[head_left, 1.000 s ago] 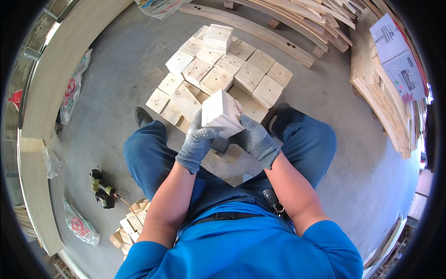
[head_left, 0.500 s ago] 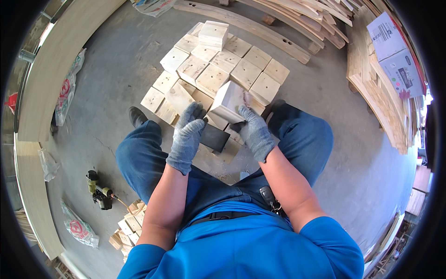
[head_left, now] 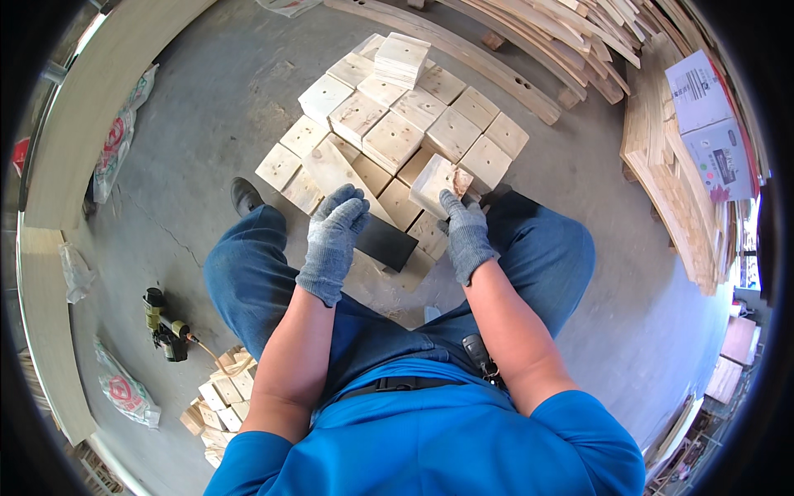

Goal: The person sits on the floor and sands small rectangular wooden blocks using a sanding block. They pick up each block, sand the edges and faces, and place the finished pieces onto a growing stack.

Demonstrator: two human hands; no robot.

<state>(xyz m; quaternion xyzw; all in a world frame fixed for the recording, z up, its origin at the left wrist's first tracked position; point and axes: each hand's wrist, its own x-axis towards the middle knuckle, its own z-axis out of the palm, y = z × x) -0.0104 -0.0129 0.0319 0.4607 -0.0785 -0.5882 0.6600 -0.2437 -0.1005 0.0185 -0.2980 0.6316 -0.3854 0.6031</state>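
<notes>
Both my hands wear grey gloves. My right hand [head_left: 468, 236] grips a pale wooden block [head_left: 432, 187] by its near side, thumb on top, over the near right part of a group of blocks. A brown mark shows on that block's top. My left hand [head_left: 337, 231] is closed, fingers curled in; what it holds, if anything, is hidden. Just right of it lies a flat black rectangular piece [head_left: 386, 243], at the near end of a long pale board [head_left: 335, 168]. Beyond are several square wooden blocks [head_left: 392, 142] set side by side, most with a small hole on top.
A small stack of square pieces [head_left: 402, 59] stands on the far blocks. On the floor at left are a nail gun [head_left: 168, 326] with a hose and a pile of small blocks [head_left: 222, 401]. Long planks [head_left: 463, 56] lie beyond; a carton [head_left: 711, 124] rests on boards at right.
My right hand has moved right and lowered the wooden block toward the other blocks, turning its top upward. My left hand's fingers have curled in more. The view has shifted slightly.
</notes>
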